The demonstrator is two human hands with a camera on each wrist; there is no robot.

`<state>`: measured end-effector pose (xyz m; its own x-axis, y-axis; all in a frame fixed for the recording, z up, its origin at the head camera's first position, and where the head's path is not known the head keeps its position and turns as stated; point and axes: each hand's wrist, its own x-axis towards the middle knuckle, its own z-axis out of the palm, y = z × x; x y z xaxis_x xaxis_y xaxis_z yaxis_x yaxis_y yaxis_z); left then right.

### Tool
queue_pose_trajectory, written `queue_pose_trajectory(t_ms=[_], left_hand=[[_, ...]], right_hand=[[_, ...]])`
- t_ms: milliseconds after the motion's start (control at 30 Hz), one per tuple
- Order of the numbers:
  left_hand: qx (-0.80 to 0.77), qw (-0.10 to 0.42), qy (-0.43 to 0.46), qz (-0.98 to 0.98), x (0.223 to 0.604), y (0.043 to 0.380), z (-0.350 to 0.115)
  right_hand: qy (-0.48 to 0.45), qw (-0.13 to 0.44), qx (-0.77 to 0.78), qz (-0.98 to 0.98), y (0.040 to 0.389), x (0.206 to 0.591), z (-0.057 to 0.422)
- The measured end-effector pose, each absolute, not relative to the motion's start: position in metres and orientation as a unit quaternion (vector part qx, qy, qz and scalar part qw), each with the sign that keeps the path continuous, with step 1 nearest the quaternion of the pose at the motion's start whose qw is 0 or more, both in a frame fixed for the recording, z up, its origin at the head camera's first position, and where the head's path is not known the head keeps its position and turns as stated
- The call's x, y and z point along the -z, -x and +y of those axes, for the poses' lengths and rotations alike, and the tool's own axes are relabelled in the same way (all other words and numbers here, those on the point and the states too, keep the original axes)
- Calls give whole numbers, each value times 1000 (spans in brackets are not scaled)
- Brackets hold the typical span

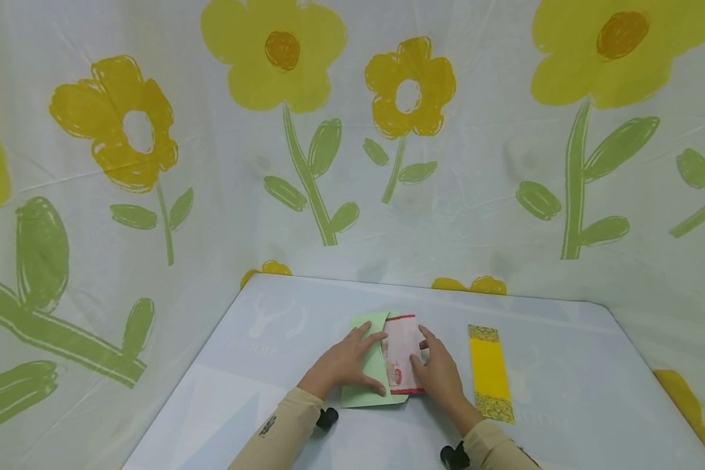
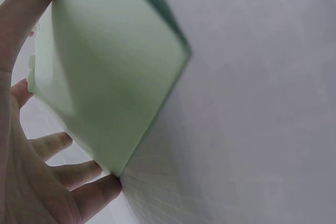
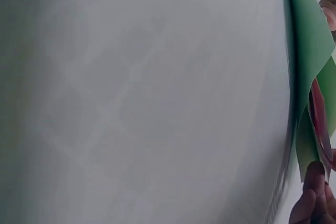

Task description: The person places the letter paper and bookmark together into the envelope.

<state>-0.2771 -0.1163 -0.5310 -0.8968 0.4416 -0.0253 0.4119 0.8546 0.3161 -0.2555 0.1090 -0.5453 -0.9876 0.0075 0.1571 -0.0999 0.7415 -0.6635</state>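
Observation:
A light green paper envelope [image 1: 358,391] lies on the table in the head view, its flap folded over. My left hand [image 1: 348,359] rests on it with fingers spread; in the left wrist view the fingertips [image 2: 86,171] touch the edge of the green paper [image 2: 115,77]. Against the envelope's right side is a pinkish-white paper slip [image 1: 403,352] with red bands at both ends. My right hand [image 1: 442,375] pinches that slip along its right edge. Pinkish-red paper [image 3: 318,111] shows between green layers in the right wrist view.
A yellow strip [image 1: 489,372] with patterned gold ends lies on the table to the right of my right hand. The pale table [image 1: 270,372] ends at a back edge, before a hanging sheet [image 1: 476,196] printed with flowers.

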Motion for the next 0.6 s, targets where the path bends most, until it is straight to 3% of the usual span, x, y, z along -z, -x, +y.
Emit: queue_pose_trajectory(t_ms=[600], left_hand=[[-154, 50, -227, 960, 531, 277, -117]], right_hand=[[-44, 82, -372, -923, 259, 549, 99]])
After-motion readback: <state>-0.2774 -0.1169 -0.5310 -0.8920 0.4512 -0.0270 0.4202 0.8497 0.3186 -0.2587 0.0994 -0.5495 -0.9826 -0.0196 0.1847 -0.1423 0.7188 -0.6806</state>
